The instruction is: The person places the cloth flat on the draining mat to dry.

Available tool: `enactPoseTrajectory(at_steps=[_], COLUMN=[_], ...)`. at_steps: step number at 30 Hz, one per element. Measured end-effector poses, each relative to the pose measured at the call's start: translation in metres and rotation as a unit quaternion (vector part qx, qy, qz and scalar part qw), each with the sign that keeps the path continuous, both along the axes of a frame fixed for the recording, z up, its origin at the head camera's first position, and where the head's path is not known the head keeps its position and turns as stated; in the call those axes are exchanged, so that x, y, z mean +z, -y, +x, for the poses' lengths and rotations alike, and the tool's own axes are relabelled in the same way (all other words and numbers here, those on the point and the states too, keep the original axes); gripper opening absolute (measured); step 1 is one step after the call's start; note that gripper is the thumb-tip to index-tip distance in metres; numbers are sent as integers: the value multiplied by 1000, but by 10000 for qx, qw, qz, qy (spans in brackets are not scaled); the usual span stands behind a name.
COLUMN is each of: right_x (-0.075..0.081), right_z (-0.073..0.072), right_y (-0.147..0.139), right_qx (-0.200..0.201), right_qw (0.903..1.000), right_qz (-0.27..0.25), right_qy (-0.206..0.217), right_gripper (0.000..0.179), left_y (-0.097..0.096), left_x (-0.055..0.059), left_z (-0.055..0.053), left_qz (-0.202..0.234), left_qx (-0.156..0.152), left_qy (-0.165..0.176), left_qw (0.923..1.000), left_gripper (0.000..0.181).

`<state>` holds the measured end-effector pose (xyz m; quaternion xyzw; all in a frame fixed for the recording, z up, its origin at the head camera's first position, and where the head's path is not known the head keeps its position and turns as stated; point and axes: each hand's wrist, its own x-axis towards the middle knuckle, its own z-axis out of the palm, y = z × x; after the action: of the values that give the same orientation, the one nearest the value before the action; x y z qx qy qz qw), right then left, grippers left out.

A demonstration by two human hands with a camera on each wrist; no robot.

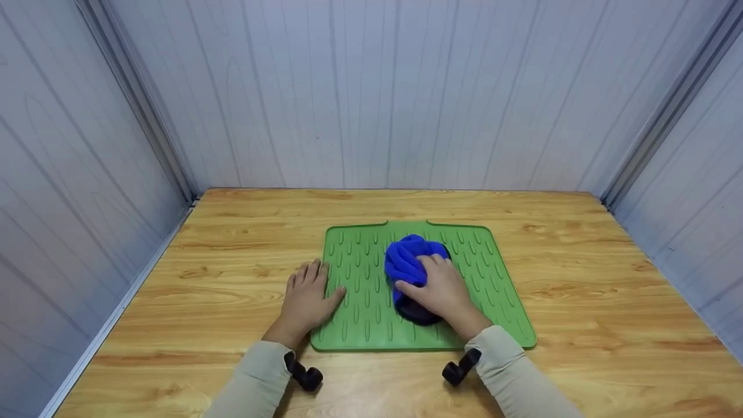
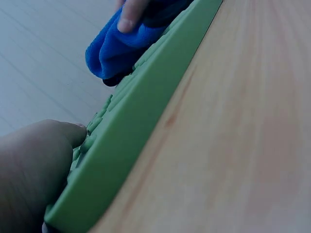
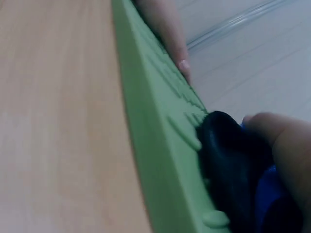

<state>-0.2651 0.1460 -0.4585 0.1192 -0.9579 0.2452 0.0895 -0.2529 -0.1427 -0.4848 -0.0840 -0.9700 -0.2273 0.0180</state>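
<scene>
A green ridged mat (image 1: 367, 325) lies on the wooden table. My left hand (image 1: 307, 299) lies flat with fingers spread, across the mat's left edge, its thumb on the ridges. With curled fingers and thumb, my right hand (image 1: 444, 290) grips a bunched blue cloth (image 1: 405, 258) over the middle of the mat. Beneath the cloth shows a dark, rounded item (image 1: 417, 313), black and smooth-looking in the right wrist view; I cannot tell what kind it is. In the left wrist view, a right fingertip presses on the blue cloth (image 2: 104, 56).
The wooden table (image 1: 232, 255) extends around the mat on every side. A pale panelled wall (image 1: 360, 104) stands behind it, with side walls at left and right. A black wrist mount (image 1: 306, 376) hangs at the left cuff, another (image 1: 460, 368) at the right.
</scene>
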Motion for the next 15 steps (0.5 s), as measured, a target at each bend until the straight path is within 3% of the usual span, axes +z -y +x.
enactPoseTrajectory(at_steps=[3,8,15], right_x=[5,11,4], right_z=[1,1,2], right_y=[-9,-29,-55], right_qx=[61,65,-134], right_qw=[9976,9858,9736], right_qz=[-674,-1677,-2277], right_qy=[123,-34,5], right_gripper=[73,51,38], left_y=[-1,-4,-12], left_x=[-1,2,5], left_z=[1,2,6], left_qz=[102,336,520], left_qx=[22,39,33], left_qy=[-29,-81,-232], left_qw=[9999,9994,9984], left_gripper=[76,76,75])
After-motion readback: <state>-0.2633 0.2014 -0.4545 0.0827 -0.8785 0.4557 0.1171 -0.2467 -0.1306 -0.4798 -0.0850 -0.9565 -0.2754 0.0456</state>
